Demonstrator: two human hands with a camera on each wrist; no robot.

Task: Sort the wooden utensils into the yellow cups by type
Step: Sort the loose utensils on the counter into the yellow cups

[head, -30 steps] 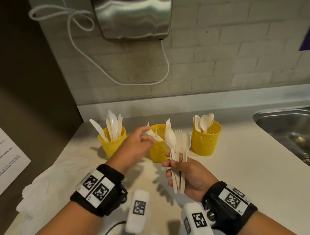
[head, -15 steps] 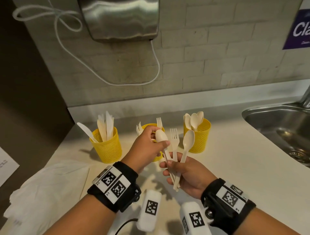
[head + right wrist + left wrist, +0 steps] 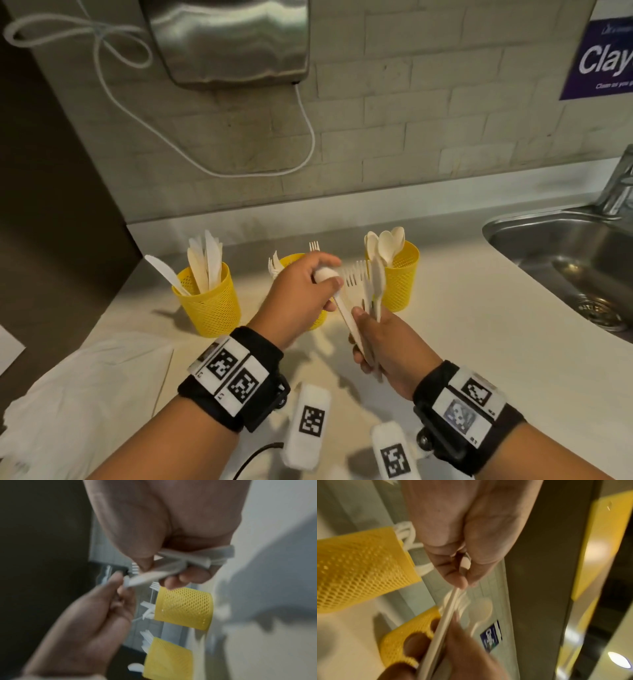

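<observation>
Spoon (image 3: pixel 328 276) pinched by left hand (image 3: pixel 297 297) — right hand (image 3: pixel 388 343) grips bundle (image 3: pixel 371 298).

Three yellow cups in a row near the bench's (image 3: pixel 462 325) back edge. Left cup (image 3: pixel 212 305) full of knives (image 3: pixel 205 260), one leaning out toward the left edge. Middle cup (image 3: pixel 291 262) mostly hidden behind the left hand (image 3: pixel 301 294), fork tines poking above it. Right cup (image 3: pixel 400 277) full of spoons (image 3: pixel 385 243). Left hand closed over the bowl of a spoon (image 3: pixel 327 274), its handle running down into the right hand (image 3: pixel 383 339). Right hand gripping a small bundle: that handle, a fork (image 3: pixel 354 274), another utensil, edge-on. Sink (image 3: pixel 565 246) at the right edge. White plastic bag (image 3: pixel 85 394) at the front left corner.
</observation>
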